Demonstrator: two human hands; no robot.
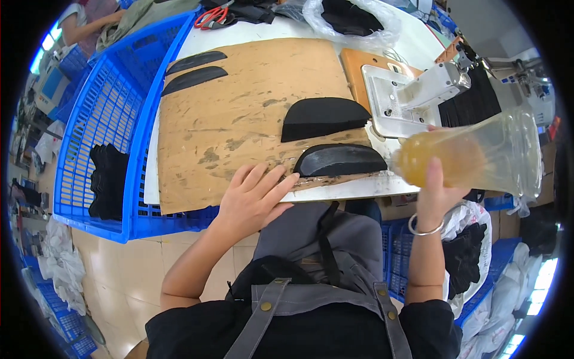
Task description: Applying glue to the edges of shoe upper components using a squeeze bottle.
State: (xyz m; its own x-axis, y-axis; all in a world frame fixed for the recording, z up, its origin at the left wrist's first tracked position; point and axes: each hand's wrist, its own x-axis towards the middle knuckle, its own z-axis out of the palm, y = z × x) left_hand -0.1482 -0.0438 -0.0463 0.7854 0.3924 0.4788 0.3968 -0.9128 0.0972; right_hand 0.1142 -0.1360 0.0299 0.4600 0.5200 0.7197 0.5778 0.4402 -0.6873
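My right hand (441, 194) is wrapped round a clear plastic bottle (508, 152) with amber liquid inside. The bottle lies tilted on its side in the air, its narrower end pointing left over the board's right edge. Flat on the front edge of a stained cardboard sheet (251, 78) rests my left hand (254, 194), fingers spread. Its fingertips are beside the left end of a black half-moon fabric piece (341, 161), which has a wet-looking sheen. Behind that piece sits a second, matte black half-moon piece (323, 118).
Two slim black curved pieces (194, 79) lie at the sheet's far left. A blue plastic crate (134, 179) stands left of the table, with black pieces inside. A white sewing machine (427, 90) is at the right. Red-handled scissors (212, 17) and a plastic bag (388, 27) lie behind.
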